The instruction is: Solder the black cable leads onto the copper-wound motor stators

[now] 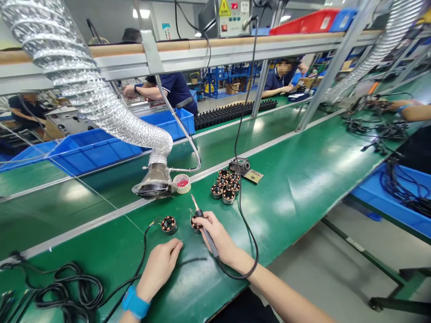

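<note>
My right hand [215,235] is shut around the grip of a soldering iron [206,229], whose tip [193,200] points up and away from the bench. That hand partly hides a copper-wound motor stator [194,225] on the green bench mat [279,211]. A second stator [169,225] with a thin black lead sits left of it. My left hand [160,264] rests on the mat, its fingers pinching a black wire [191,260]. Further ahead stands a cluster of several stators [224,186].
A silver fume-extractor duct [155,179] ends just beyond the stators, beside a tape roll [182,183] and a small grey clamp [239,167]. Coiled black cables [67,287] lie at left. Blue bins [94,150] and co-workers [168,87] stand beyond the shelf.
</note>
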`<state>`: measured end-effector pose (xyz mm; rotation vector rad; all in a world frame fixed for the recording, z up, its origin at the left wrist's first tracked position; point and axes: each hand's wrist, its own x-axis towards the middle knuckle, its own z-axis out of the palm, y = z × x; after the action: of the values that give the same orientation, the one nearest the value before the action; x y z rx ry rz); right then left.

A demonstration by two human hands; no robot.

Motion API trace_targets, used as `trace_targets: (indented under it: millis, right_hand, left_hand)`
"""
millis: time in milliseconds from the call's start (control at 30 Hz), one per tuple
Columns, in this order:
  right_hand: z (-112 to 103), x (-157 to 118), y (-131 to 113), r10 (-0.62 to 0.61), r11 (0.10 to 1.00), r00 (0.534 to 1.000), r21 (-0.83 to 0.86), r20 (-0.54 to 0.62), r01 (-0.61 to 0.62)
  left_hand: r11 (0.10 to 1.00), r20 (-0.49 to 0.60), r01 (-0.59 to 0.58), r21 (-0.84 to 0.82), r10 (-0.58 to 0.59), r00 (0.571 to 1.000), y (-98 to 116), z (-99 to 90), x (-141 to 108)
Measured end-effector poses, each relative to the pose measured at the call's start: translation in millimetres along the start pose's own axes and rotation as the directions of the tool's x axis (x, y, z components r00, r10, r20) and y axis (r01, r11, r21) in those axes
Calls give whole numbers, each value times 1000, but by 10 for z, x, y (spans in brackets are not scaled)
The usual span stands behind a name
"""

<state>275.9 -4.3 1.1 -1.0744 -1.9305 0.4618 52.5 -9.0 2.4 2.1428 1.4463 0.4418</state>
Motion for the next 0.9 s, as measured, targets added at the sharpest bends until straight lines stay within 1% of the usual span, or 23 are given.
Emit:
trace_targets:
  millis: [67,100,133,167,233,300,367,433,500,667,800,900]
  right_hand:
    - [-45,-72,8,-11,1000,999,21,-37,12]
    - [-53,-98,6,4,1000,997,6,-76,-3]
    - [-52,-114,-2,30,999,993,-16,-116,-33]
    - [-45,-121,-13,65,997,987,-35,-145,-71]
    - [-15,-109,-42,122,990,979,-56,-162,-133]
    - [26,-74,-61,142,987,981,-53,-134,-150]
    - [68,-34,-65,141,989,985,-33,-100,-145]
    - [99,-1,-58,136,991,987,-7,-84,-137]
    - [112,18,-50,132,991,989,25,-66,-131]
    - [106,26,-37,121,985,992,126,-26,-116]
    - [108,16,-27,104,981,995,166,0,-102]
    - [114,1,-19,96,977,995,188,7,-96]
  left_hand:
    - [989,131,42,-143,-23,991,5,-34,-19]
    - [976,166,74,-204,-40,985,5,-43,-18]
    - [961,172,103,-257,-59,983,3,-48,-8]
    - [945,151,123,-302,-80,985,-1,-50,12]
    - [918,42,134,-374,-128,991,-6,-56,71]
    - [891,-73,139,-433,-188,979,2,-62,140]
    - [851,-117,169,-497,-259,959,31,-63,200]
    - [809,-113,202,-552,-312,943,77,-56,238]
    - [785,-102,218,-579,-335,937,121,-42,254]
    - [761,-68,218,-611,-325,943,141,-11,229]
    - [712,-65,194,-674,-319,945,115,6,163]
    - [664,-71,177,-727,-329,942,162,45,110]
